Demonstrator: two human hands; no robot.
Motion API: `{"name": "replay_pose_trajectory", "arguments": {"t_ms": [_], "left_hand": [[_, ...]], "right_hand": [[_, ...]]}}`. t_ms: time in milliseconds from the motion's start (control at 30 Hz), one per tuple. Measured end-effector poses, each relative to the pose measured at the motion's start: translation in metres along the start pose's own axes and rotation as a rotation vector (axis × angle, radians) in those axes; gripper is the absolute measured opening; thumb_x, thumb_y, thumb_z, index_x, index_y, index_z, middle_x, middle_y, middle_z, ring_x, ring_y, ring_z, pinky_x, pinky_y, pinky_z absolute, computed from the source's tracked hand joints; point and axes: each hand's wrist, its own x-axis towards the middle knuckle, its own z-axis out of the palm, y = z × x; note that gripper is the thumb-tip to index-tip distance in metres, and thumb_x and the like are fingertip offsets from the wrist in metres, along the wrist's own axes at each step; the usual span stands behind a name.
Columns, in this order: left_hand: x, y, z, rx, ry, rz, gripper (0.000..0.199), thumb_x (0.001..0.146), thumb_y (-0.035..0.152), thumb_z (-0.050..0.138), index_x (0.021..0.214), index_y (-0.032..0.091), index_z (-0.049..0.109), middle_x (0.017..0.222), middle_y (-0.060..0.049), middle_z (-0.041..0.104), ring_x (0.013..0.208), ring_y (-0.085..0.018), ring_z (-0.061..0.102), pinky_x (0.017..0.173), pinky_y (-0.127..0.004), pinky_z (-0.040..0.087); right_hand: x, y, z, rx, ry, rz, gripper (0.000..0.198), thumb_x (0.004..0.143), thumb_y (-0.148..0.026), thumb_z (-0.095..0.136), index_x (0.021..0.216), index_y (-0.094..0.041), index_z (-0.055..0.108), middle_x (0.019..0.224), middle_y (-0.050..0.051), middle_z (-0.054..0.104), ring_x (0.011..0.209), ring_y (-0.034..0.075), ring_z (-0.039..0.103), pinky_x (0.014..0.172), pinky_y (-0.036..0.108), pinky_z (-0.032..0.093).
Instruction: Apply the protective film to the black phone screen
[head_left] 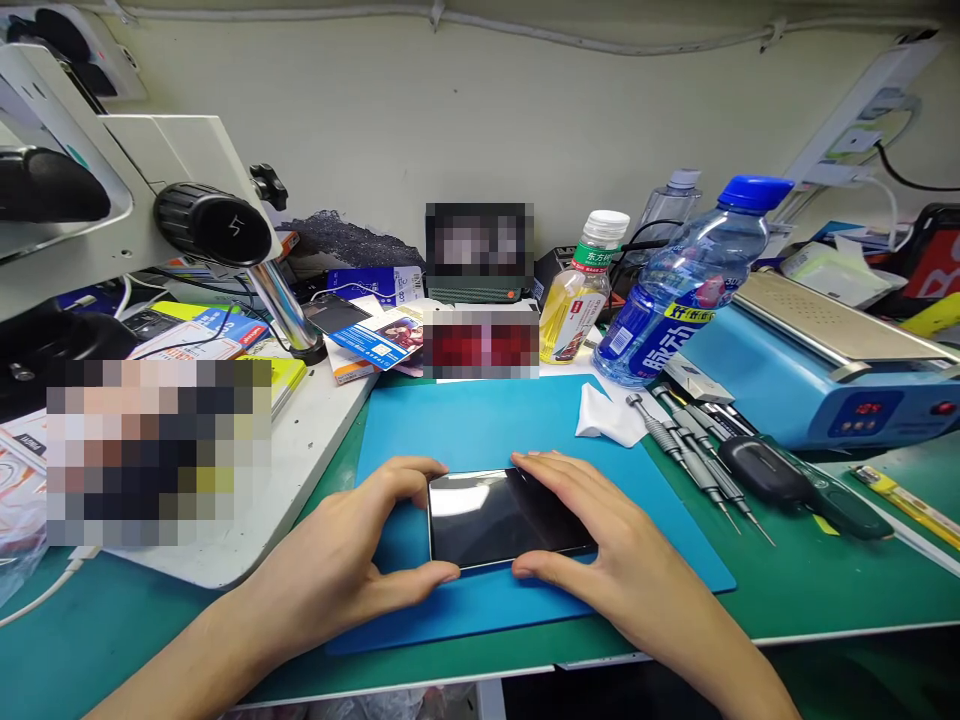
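A smartphone [487, 525] with a dark, glossy screen lies sideways over the blue mat [465, 420], its screen facing up and catching a bright reflection. My left hand [367, 540] grips its left end, thumb on the near edge and fingers curled at the far edge. Around the right end is my right hand [592, 530], its thumb at the near edge and its fingers along the far edge, covering that corner. Whether the phone rests on the mat or is slightly lifted, I cannot tell.
Several precision screwdrivers [690, 455] lie right of the mat near a white cloth [609, 415]. Behind stand a blue-capped bottle [682, 290] and a yellow drink bottle [577, 300]. A blue heating device [840, 370] is at right. A microscope stand [300, 450] occupies the left.
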Motion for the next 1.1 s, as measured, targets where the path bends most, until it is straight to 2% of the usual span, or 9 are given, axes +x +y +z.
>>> {"name": "replay_pose_trajectory", "arguments": {"t_ms": [300, 467, 633, 733, 800, 933, 967, 1033, 1100], "left_hand": [[-0.0004, 0.0019, -0.0025, -0.045, -0.028, -0.048, 0.037, 0.096, 0.036, 0.074, 0.117, 0.031, 0.044, 0.146, -0.007, 0.063, 0.121, -0.025, 0.073, 0.09, -0.038, 0.067], [-0.0001, 0.0018, -0.0022, -0.089, -0.051, -0.084, 0.038, 0.096, 0.037, 0.075, 0.118, 0.033, 0.043, 0.149, -0.006, 0.06, 0.125, -0.025, 0.071, 0.073, -0.029, 0.068], [0.0019, 0.0008, -0.0013, -0.078, -0.021, -0.057, 0.04, 0.096, 0.037, 0.076, 0.118, 0.032, 0.043, 0.147, -0.006, 0.061, 0.124, -0.025, 0.071, 0.099, -0.043, 0.064], [0.0026, -0.0003, -0.0014, -0.092, -0.008, -0.051, 0.041, 0.095, 0.037, 0.077, 0.118, 0.032, 0.044, 0.147, -0.008, 0.061, 0.125, -0.026, 0.07, 0.101, -0.045, 0.064], [0.0027, -0.0012, -0.0014, -0.117, 0.011, -0.043, 0.039, 0.095, 0.035, 0.077, 0.118, 0.031, 0.045, 0.145, -0.009, 0.062, 0.128, -0.027, 0.069, 0.095, -0.04, 0.066], [0.0019, -0.0024, -0.0014, -0.213, 0.013, -0.084, 0.037, 0.097, 0.034, 0.075, 0.117, 0.03, 0.044, 0.148, -0.012, 0.059, 0.131, -0.029, 0.068, 0.061, -0.021, 0.064], [0.0016, -0.0025, -0.0015, -0.229, 0.009, -0.097, 0.037, 0.097, 0.034, 0.075, 0.117, 0.03, 0.044, 0.149, -0.012, 0.058, 0.132, -0.029, 0.067, 0.061, -0.021, 0.065], [0.0009, -0.0024, -0.002, -0.229, 0.003, -0.107, 0.038, 0.097, 0.035, 0.075, 0.118, 0.03, 0.044, 0.15, -0.012, 0.058, 0.134, -0.029, 0.065, 0.072, -0.027, 0.068], [0.0007, -0.002, -0.0027, -0.191, 0.009, -0.084, 0.041, 0.096, 0.036, 0.077, 0.118, 0.03, 0.043, 0.147, -0.011, 0.06, 0.136, -0.029, 0.063, 0.091, -0.037, 0.067]], "right_hand": [[0.0002, 0.0005, -0.0026, 0.11, -0.041, 0.085, 0.074, 0.088, -0.058, 0.079, 0.155, -0.041, 0.051, 0.158, 0.0, 0.057, 0.147, 0.027, 0.052, 0.124, 0.045, 0.044], [-0.001, 0.0004, -0.0029, 0.135, -0.051, 0.103, 0.073, 0.089, -0.059, 0.078, 0.155, -0.043, 0.05, 0.159, -0.001, 0.056, 0.148, 0.027, 0.051, 0.125, 0.046, 0.042], [-0.002, 0.0017, -0.0032, 0.157, -0.019, 0.109, 0.071, 0.089, -0.058, 0.077, 0.154, -0.045, 0.05, 0.159, -0.002, 0.056, 0.147, 0.027, 0.052, 0.124, 0.045, 0.043], [-0.0014, 0.0022, -0.0036, 0.168, 0.022, 0.15, 0.075, 0.086, -0.059, 0.079, 0.154, -0.043, 0.051, 0.159, 0.0, 0.056, 0.147, 0.029, 0.052, 0.124, 0.048, 0.043], [0.0003, 0.0023, -0.0037, 0.188, 0.058, 0.199, 0.08, 0.083, -0.061, 0.082, 0.154, -0.04, 0.052, 0.159, 0.002, 0.056, 0.147, 0.031, 0.052, 0.124, 0.05, 0.043], [0.0041, 0.0027, -0.0033, 0.252, 0.08, 0.295, 0.087, 0.079, -0.062, 0.084, 0.155, -0.038, 0.05, 0.156, 0.004, 0.06, 0.144, 0.031, 0.056, 0.122, 0.052, 0.045], [0.0044, 0.0032, -0.0031, 0.264, 0.086, 0.307, 0.089, 0.079, -0.063, 0.084, 0.156, -0.038, 0.048, 0.155, 0.003, 0.061, 0.144, 0.031, 0.056, 0.122, 0.051, 0.046], [0.0036, 0.0048, -0.0026, 0.277, 0.115, 0.31, 0.091, 0.078, -0.065, 0.084, 0.157, -0.04, 0.046, 0.153, 0.002, 0.063, 0.143, 0.031, 0.057, 0.121, 0.051, 0.046], [0.0012, 0.0068, -0.002, 0.28, 0.158, 0.287, 0.092, 0.077, -0.067, 0.084, 0.157, -0.041, 0.045, 0.151, 0.001, 0.064, 0.144, 0.03, 0.056, 0.121, 0.05, 0.046]]}}
